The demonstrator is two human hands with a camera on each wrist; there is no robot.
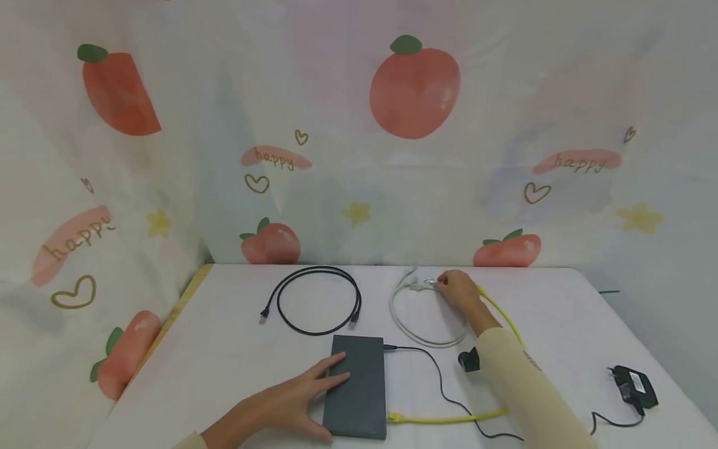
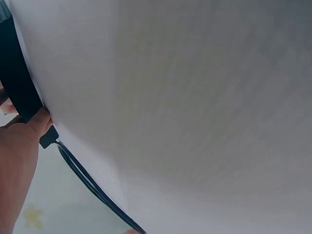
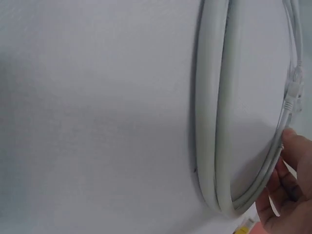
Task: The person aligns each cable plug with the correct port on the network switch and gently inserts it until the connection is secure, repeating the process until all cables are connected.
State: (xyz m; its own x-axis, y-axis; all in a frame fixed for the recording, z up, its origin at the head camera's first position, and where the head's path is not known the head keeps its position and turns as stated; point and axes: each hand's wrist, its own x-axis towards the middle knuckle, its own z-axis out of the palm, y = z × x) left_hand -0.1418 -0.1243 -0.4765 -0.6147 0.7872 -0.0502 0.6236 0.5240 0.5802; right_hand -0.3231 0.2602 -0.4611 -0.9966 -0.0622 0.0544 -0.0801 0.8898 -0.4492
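Observation:
A flat dark grey box-shaped device [image 1: 361, 393] lies on the white table. My left hand [image 1: 280, 399] rests against its left side, fingers spread over the top and thumb near the front corner. In the left wrist view, that hand [image 2: 19, 151] touches the device's dark edge [image 2: 17, 63]. Farther back, my right hand [image 1: 457, 290] pinches a coiled white network cable [image 1: 397, 317] near its connectors. The right wrist view shows the thumb and fingers of this hand [image 3: 292, 195] on the white cable loops [image 3: 208, 97]. A yellow network cable [image 1: 443, 419] meets the device's right side.
A coiled black network cable [image 1: 359, 305] lies at the back left. From the device's upper right runs a thin black lead [image 1: 440, 380]. At the right sits a black power adapter [image 1: 634, 386]. Beside my right sleeve is a small black object [image 1: 469, 360], partly hidden.

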